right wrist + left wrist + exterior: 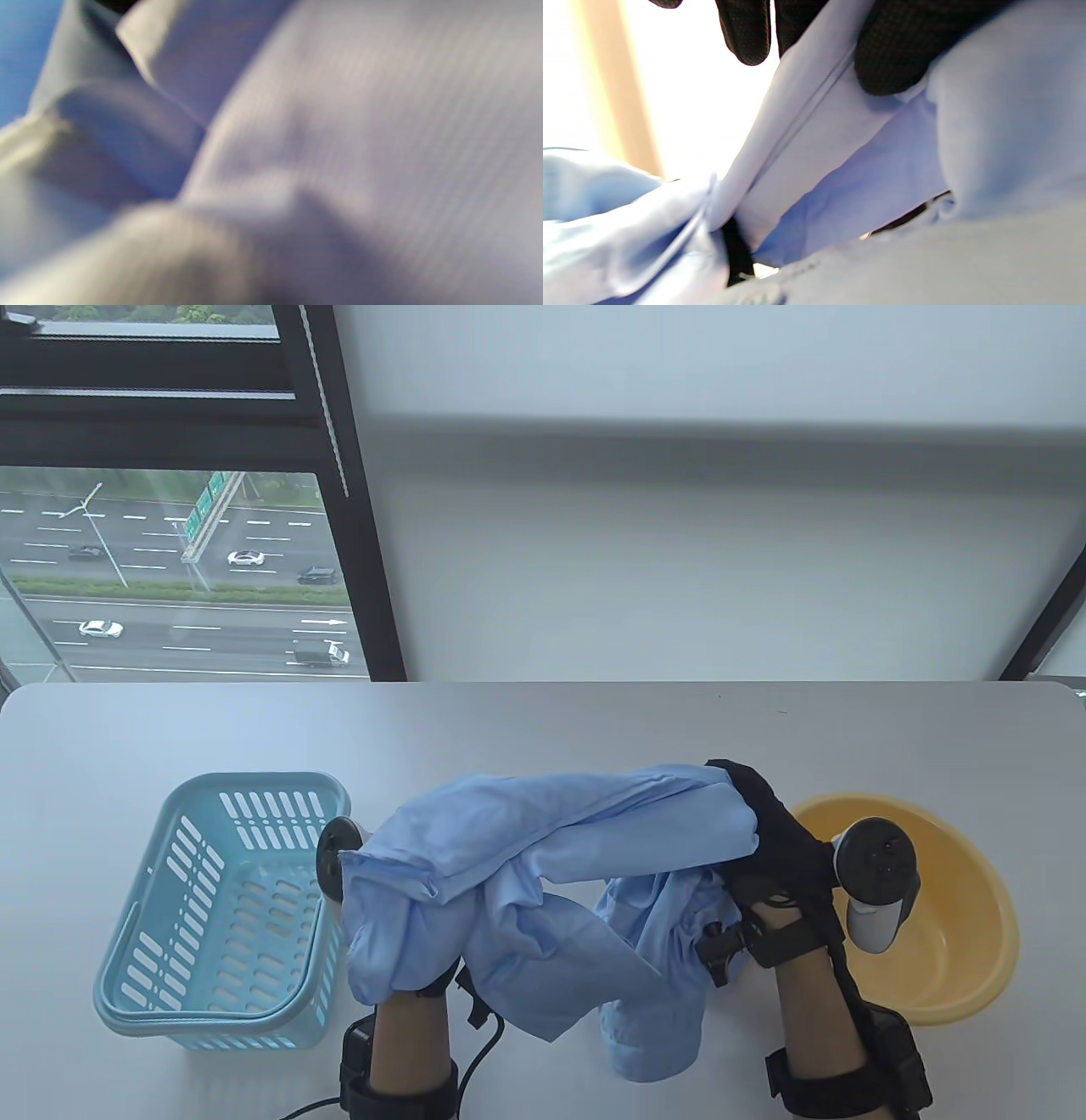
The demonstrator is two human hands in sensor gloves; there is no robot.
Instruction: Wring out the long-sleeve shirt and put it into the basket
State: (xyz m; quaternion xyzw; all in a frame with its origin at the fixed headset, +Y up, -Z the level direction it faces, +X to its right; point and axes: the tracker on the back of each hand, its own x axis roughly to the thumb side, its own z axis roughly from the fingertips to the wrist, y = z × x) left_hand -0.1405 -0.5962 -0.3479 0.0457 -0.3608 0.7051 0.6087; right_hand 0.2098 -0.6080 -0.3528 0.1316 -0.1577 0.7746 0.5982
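A light blue long-sleeve shirt hangs bunched between both hands above the table, its loose folds drooping toward the front edge. My left hand grips its left end, mostly buried under cloth. My right hand grips the right end, the black glove curled over the fabric. In the left wrist view black gloved fingers press into the shirt. The right wrist view is filled with blurred shirt cloth. A light blue slotted basket stands on the table just left of my left hand.
A yellow plastic basin sits at the right, under and behind my right hand. The white table runs back to a wall, with a window at the far left. A black cable trails from my left wrist.
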